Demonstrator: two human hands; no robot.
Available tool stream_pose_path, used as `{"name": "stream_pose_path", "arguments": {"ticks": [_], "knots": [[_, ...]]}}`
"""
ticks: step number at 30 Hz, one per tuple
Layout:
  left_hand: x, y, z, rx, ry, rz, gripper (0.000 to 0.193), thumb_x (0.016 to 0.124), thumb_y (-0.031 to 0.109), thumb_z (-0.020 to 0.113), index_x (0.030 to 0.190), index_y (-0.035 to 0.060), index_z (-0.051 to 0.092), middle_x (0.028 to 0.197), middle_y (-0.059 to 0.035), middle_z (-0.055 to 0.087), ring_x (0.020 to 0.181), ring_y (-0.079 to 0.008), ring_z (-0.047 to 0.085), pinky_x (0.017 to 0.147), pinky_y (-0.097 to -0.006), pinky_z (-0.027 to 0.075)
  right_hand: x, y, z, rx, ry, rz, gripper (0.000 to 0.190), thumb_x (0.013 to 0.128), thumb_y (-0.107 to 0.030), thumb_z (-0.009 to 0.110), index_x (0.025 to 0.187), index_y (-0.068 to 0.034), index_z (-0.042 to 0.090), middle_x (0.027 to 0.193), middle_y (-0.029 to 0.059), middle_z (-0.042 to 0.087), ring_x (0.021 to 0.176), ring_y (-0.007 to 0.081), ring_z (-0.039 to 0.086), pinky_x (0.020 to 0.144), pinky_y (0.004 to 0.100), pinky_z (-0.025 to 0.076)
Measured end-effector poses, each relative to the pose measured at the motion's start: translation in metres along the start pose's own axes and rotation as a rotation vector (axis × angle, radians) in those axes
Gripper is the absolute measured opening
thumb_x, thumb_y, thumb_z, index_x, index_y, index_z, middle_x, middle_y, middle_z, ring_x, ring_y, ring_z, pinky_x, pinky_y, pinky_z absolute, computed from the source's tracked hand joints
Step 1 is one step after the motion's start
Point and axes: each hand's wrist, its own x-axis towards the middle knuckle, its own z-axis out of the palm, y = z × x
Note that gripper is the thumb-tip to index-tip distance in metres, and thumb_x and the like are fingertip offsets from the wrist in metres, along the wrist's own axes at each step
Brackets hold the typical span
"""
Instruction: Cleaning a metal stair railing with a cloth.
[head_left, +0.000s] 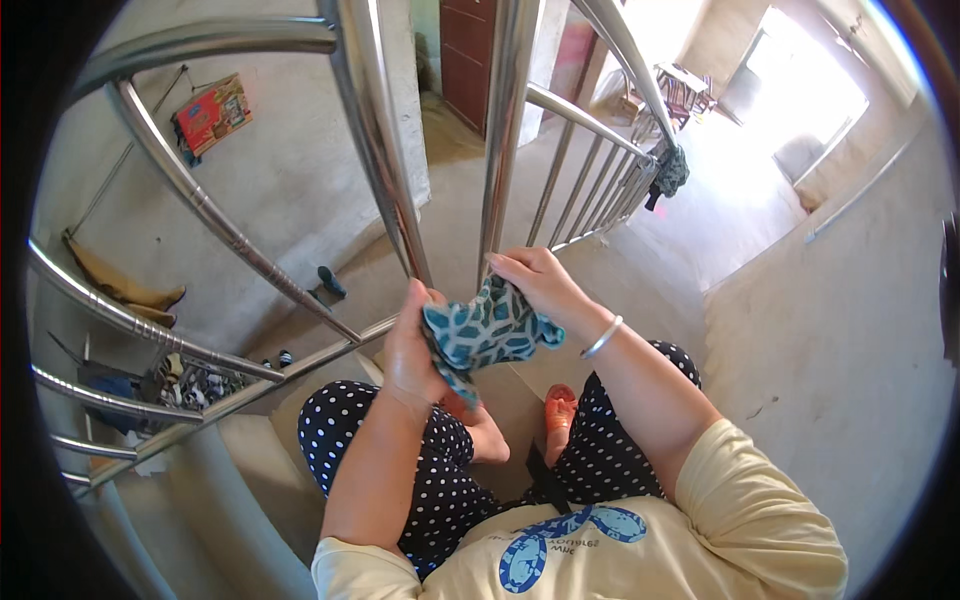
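Note:
A teal cloth with a pale, net-like pattern (487, 326) is bunched between my two hands, in front of two upright stainless steel railing posts (504, 150). My left hand (416, 345) grips the cloth's left end, and part of it hangs below the palm. My right hand (541, 281) pinches the upper right part, its fingers close to the foot of the right post. A silver bangle (602, 337) circles my right wrist. Whether the cloth touches the post is hard to tell.
I sit on concrete stairs (247, 457) beside a steel railing (292, 367). A dark bunched cloth (670, 171) hangs at the lower railing's end. Chairs (679, 97) stand near a bright doorway. A plain wall (825, 300) runs along the right. Boots (331, 281) stand beyond the railing.

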Motion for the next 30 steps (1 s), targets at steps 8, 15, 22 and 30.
{"name": "stream_pose_path", "arguments": {"ticks": [8, 15, 22, 30], "knots": [[0.006, -0.006, 0.02, 0.196, 0.48, 0.09, 0.024, 0.09, 0.029, 0.047, 0.096, 0.0072, 0.055, 0.091, -0.0072, 0.062, 0.083, -0.0217, 0.061, 0.078, -0.039, 0.049, -0.006, -0.006, -0.02, 0.866, -0.003, 0.11, 0.028, 0.076, -0.002, 0.059, 0.102, -0.001, 0.052, 0.088, 0.0053, 0.06, 0.076, 0.0124, 0.059, 0.07, 0.0251, 0.049], [0.008, -0.011, -0.054, 0.167, 0.024, -0.139, 0.022, 0.089, 0.031, 0.051, 0.089, 0.0088, 0.054, 0.079, -0.0017, 0.059, 0.071, -0.0156, 0.059, 0.064, -0.029, 0.05, -0.07, -0.066, 0.065, -0.301, -0.102, -0.876, 0.013, 0.075, -0.018, 0.06, 0.074, -0.006, 0.057, 0.076, 0.0077, 0.058, 0.066, 0.024, 0.059, 0.06, 0.0338, 0.049], [0.007, -0.046, 0.021, 0.224, 0.626, -0.073, 0.035, 0.089, 0.04, 0.045, 0.097, 0.0077, 0.058, 0.092, -0.0053, 0.061, 0.081, -0.0165, 0.059, 0.073, -0.0304, 0.048, -0.014, -0.014, 0.041, -0.513, 0.233, -0.419, 0.023, 0.076, -0.028, 0.06, 0.067, -0.007, 0.054, 0.063, 0.0102, 0.055, 0.058, 0.028, 0.057, 0.053, 0.0368, 0.047], [0.012, -0.04, 0.036, 0.131, 0.653, -0.176, 0.031, 0.086, 0.041, 0.053, 0.07, 0.015, 0.049, 0.063, 0.0016, 0.051, 0.056, -0.0111, 0.051, 0.054, -0.0258, 0.045, -0.03, -0.01, 0.042, -0.513, 0.023, -0.389, 0.028, 0.075, -0.032, 0.056, 0.072, -0.004, 0.059, 0.073, 0.0134, 0.06, 0.073, 0.0302, 0.061, 0.059, 0.0394, 0.049]]}}
